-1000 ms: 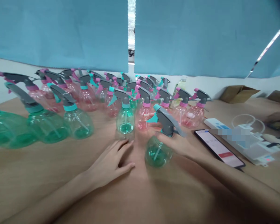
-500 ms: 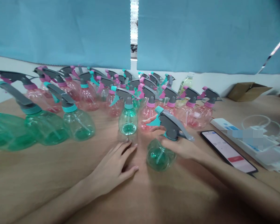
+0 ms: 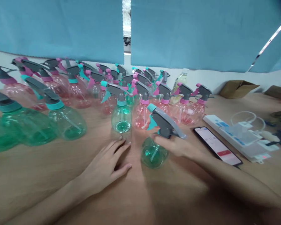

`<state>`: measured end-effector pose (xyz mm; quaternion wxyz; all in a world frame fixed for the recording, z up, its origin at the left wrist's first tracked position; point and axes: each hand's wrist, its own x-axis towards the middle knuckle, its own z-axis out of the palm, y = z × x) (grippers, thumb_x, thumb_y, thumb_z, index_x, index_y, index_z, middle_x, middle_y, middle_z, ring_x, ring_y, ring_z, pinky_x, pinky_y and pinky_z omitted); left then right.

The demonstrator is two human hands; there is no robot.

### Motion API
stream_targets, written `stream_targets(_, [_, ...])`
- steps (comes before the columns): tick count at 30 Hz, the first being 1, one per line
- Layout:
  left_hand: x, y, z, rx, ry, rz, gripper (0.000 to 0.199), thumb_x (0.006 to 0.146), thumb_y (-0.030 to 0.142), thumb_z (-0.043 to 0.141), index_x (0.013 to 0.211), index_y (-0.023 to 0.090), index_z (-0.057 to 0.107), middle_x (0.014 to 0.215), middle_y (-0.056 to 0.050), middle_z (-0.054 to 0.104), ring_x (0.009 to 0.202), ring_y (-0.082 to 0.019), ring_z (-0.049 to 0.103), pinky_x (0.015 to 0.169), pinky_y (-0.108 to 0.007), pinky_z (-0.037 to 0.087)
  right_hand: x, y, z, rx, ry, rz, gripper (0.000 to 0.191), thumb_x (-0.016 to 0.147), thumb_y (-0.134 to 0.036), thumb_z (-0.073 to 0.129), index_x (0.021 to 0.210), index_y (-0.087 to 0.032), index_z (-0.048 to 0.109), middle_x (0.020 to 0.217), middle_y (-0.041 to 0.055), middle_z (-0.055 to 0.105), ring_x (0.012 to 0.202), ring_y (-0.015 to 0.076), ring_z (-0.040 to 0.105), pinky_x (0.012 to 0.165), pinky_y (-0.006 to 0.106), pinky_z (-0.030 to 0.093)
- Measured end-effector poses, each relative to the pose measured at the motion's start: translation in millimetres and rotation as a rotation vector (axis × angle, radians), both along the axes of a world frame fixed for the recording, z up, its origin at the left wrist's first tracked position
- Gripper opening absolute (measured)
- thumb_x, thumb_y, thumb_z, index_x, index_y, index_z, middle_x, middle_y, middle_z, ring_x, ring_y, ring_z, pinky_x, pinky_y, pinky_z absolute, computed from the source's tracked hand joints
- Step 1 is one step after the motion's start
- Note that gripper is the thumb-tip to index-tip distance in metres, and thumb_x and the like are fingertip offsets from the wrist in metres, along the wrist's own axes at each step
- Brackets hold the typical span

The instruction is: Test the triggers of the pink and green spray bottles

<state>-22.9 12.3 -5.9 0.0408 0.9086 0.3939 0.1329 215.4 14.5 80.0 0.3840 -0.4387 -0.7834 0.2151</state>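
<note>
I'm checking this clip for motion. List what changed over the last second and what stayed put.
Little changed. The right hand keeps its grip on the neck of the green spray bottle, which stays tilted on the table with no clear move of its own. The left hand stays flat on the table beside it. The rows of bottles, the phone and the power strip shift only with the camera.

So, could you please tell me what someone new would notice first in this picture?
First, the crowd of pink and green spray bottles standing in rows across the far half of the wooden table, below blue curtains. Next, the right hand gripping the neck of a green spray bottle near the middle, with the left hand lying flat on the table beside it. To the right, a lit phone lies by a white power strip.
</note>
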Motion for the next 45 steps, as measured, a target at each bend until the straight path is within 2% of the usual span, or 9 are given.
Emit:
stream_targets(6, [0.8,-0.6,0.3,-0.005,-0.008,0.004,0.057,0.091,0.050,0.049,0.136,0.017,0.042,0.138,-0.013,0.045,0.126,-0.030,0.042,0.102,-0.047,0.036,1.0,4.5,-9.3,-0.038,0.103,0.042,0.031,0.067,-0.015,0.048,0.093,-0.025,0.060,0.063,-0.0034,0.055,0.066,0.0162,0.058,0.064,0.030,0.050])
stream_targets(11, [0.7,-0.7,0.5,-0.009,-0.014,0.002,0.056,0.091,0.049,0.049,0.137,0.018,0.041,0.139,-0.013,0.045,0.127,-0.031,0.041,0.102,-0.047,0.036,-0.3,6.4,-11.2,-0.045,0.187,0.115,0.045,0.066,-0.016,0.047,0.109,-0.026,0.059,0.085,0.0007,0.067,0.090,0.0199,0.064,0.078,0.033,0.052])
stream_targets(16, [0.7,-0.3,0.3,-0.013,-0.011,0.001,0.056,0.091,0.050,0.049,0.137,0.019,0.041,0.139,-0.012,0.044,0.127,-0.030,0.040,0.103,-0.047,0.035,-1.1,6.3,-11.1,-0.085,0.198,0.123,0.046,0.069,-0.018,0.047,0.112,-0.028,0.059,0.088,0.0001,0.070,0.083,0.0189,0.065,0.075,0.034,0.054])
stream_targets(21, [0.2,-0.2,0.0,-0.019,-0.008,-0.002,0.056,0.091,0.050,0.049,0.137,0.018,0.041,0.139,-0.012,0.044,0.127,-0.030,0.040,0.103,-0.046,0.035,-0.7,6.1,-13.8,-0.081,0.197,0.150,0.045,0.072,-0.019,0.047,0.115,-0.027,0.059,0.091,0.0013,0.070,0.089,0.0190,0.066,0.075,0.032,0.055])
stream_targets(27, [0.8,-1.0,0.9,-0.015,0.007,0.002,0.055,0.091,0.049,0.049,0.136,0.018,0.042,0.138,-0.013,0.045,0.127,-0.029,0.041,0.103,-0.046,0.035,-0.7,7.0,-13.2,-0.066,0.191,0.132,0.049,0.072,-0.019,0.048,0.120,-0.026,0.056,0.095,0.0031,0.070,0.087,0.0196,0.067,0.075,0.034,0.055])
stream_targets(32, [0.0,-0.6,-0.9,-0.001,-0.017,-0.010,0.056,0.091,0.050,0.048,0.137,0.019,0.042,0.139,-0.013,0.045,0.126,-0.030,0.041,0.102,-0.047,0.035,-0.9,8.0,-14.4,-0.076,0.253,0.190,0.051,0.072,-0.015,0.049,0.121,-0.027,0.055,0.097,0.0019,0.070,0.097,0.0196,0.065,0.083,0.034,0.054])
stream_targets(38, [0.5,-0.3,1.3,-0.015,0.000,-0.006,0.055,0.091,0.049,0.050,0.136,0.016,0.045,0.138,-0.014,0.045,0.126,-0.030,0.041,0.103,-0.046,0.035,0.2,7.9,-16.5,-0.068,0.191,0.112,0.047,0.073,-0.021,0.049,0.119,-0.026,0.056,0.088,0.0017,0.070,0.077,0.0186,0.066,0.063,0.030,0.054])
stream_targets(42, [1.4,-0.7,2.4,-0.018,-0.014,-0.002,0.055,0.091,0.049,0.049,0.137,0.019,0.043,0.139,-0.012,0.045,0.127,-0.030,0.040,0.102,-0.047,0.035,1.8,8.6,-17.5,-0.055,0.198,0.103,0.042,0.073,-0.023,0.051,0.114,-0.026,0.058,0.096,0.0022,0.068,0.075,0.0167,0.065,0.065,0.029,0.054])
stream_targets(45, [1.6,-1.1,2.2,-0.024,-0.009,-0.001,0.056,0.091,0.050,0.049,0.136,0.018,0.044,0.139,-0.013,0.045,0.127,-0.031,0.041,0.102,-0.047,0.036,3.0,8.5,-18.8,-0.060,0.202,0.084,0.028,0.073,-0.025,0.052,0.099,-0.024,0.062,0.089,0.0022,0.068,0.074,0.0167,0.065,0.065,0.029,0.054])
